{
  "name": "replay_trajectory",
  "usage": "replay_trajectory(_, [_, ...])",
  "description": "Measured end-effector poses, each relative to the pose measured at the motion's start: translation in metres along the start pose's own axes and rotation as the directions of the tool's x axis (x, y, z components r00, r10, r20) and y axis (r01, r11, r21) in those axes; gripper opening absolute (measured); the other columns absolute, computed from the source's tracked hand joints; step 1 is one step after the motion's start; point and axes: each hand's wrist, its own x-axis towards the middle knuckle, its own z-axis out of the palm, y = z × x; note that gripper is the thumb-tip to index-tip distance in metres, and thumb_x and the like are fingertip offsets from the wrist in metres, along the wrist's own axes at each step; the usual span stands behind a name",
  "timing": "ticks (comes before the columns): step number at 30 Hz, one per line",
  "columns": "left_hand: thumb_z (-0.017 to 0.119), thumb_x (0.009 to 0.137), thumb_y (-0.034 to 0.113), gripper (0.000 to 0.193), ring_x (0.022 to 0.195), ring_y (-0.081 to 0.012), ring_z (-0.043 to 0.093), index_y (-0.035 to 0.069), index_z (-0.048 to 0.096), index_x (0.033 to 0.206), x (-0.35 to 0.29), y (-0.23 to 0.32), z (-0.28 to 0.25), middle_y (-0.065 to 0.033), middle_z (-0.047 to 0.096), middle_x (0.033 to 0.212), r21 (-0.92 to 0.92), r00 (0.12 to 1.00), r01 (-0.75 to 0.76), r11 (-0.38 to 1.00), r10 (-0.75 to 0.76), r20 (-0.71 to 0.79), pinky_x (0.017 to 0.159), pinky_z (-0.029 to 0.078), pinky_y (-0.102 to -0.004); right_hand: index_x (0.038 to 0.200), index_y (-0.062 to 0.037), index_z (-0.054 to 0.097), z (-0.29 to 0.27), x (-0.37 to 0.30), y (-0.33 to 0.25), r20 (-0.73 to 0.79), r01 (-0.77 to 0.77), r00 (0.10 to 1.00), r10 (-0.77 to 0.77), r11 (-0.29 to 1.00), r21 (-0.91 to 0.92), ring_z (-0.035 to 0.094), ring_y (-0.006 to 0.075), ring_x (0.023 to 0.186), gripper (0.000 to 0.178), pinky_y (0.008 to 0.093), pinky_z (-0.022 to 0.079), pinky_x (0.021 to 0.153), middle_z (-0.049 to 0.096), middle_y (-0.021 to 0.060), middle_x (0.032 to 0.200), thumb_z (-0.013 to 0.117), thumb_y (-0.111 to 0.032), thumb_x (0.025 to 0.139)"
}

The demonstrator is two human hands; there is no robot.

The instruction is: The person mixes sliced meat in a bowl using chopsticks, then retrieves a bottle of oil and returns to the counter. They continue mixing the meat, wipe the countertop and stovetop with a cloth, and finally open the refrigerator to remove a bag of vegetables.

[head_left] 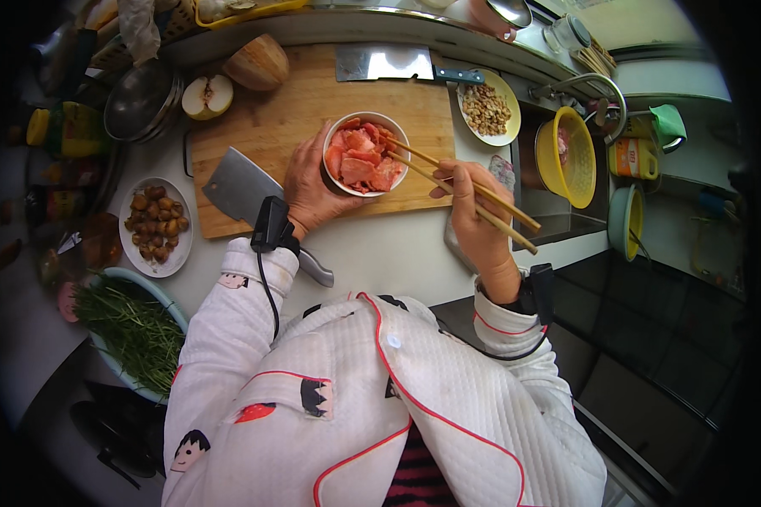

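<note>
A white bowl (329,171) full of sliced pinkish-red meat (364,155) is over the wooden cutting board (254,127). My left hand (309,186) is closed around the bowl's left side and underside. In my right hand (475,215) is a pair of wooden chopsticks (500,211), their tips in among the slices at the bowl's right. Beneath my left wrist lies a cleaver (243,188), its blade on the board and its metal handle pointing toward me. A second, dark-handled cleaver (384,64) rests along the board's far edge.
Half an apple (207,97) and a cut tan vegetable (258,63) sit at the far left. Left are a plate of brown chestnuts (155,226) and a basin of greens (135,325). At right, a plate of chopped nuts (487,110) stands near the sink with a yellow colander (577,156).
</note>
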Motion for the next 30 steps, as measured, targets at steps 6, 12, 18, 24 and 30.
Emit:
replay_trajectory(6, [0.098,0.052,0.045,0.125,0.12,-0.0371,0.055,0.005,0.034,0.151,0.0,0.001,-0.002,-0.0182,0.056,0.131,0.025,1.0,-0.013,1.0,0.013,0.0,0.103,0.047,-0.0465,0.117,0.0053,0.064,0.007,0.012,0.024,-0.007,-0.36,0.925,0.379,0.884,0.298,0.072,0.0192,0.075,0.03,0.0282,0.061,0.07,0.07,0.0148,0.101,0.052,-0.02,0.107])
replay_trajectory(12, [0.098,0.051,0.043,0.126,0.119,-0.0381,0.055,0.005,0.032,0.152,0.001,0.003,-0.002,-0.0185,0.056,0.131,0.003,0.999,0.015,1.0,-0.015,0.028,0.103,0.047,-0.0469,0.112,0.0048,0.067,0.027,0.02,0.046,-0.002,-0.428,0.886,0.464,0.819,0.383,0.07,0.0176,0.072,0.031,0.0281,0.061,0.07,0.071,0.0142,0.096,0.051,-0.021,0.107])
replay_trajectory(18, [0.098,0.052,0.042,0.126,0.12,-0.0376,0.054,0.006,0.032,0.152,0.002,0.0,-0.002,-0.0187,0.056,0.131,0.022,0.999,0.016,1.0,-0.016,0.043,0.103,0.047,-0.0467,0.102,0.0051,0.067,0.039,-0.006,0.036,-0.008,0.206,0.977,-0.214,0.948,-0.242,0.071,0.0249,0.074,0.011,0.0319,0.056,0.066,0.069,0.0168,0.089,0.06,-0.002,0.097])
replay_trajectory(24, [0.098,0.051,0.041,0.125,0.121,-0.0369,0.054,0.007,0.032,0.153,0.0,-0.001,-0.001,-0.0183,0.055,0.132,0.01,0.998,0.034,0.999,-0.035,0.046,0.104,0.047,-0.0461,0.102,0.0038,0.068,0.032,-0.014,0.015,-0.061,0.305,0.942,-0.331,0.916,-0.259,0.069,0.0313,0.077,0.011,0.0351,0.056,0.067,0.069,0.0175,0.093,0.064,0.001,0.093])
replay_trajectory(30, [0.098,0.051,0.041,0.126,0.119,-0.0367,0.055,0.006,0.033,0.152,0.001,0.001,-0.002,-0.0175,0.056,0.131,0.027,1.0,0.004,1.0,-0.005,0.022,0.103,0.047,-0.0454,0.105,0.0059,0.067,0.033,-0.02,-0.007,-0.063,0.206,0.975,-0.214,0.973,-0.104,0.072,0.024,0.077,0.013,0.0304,0.056,0.07,0.071,0.0173,0.092,0.057,0.0,0.098])
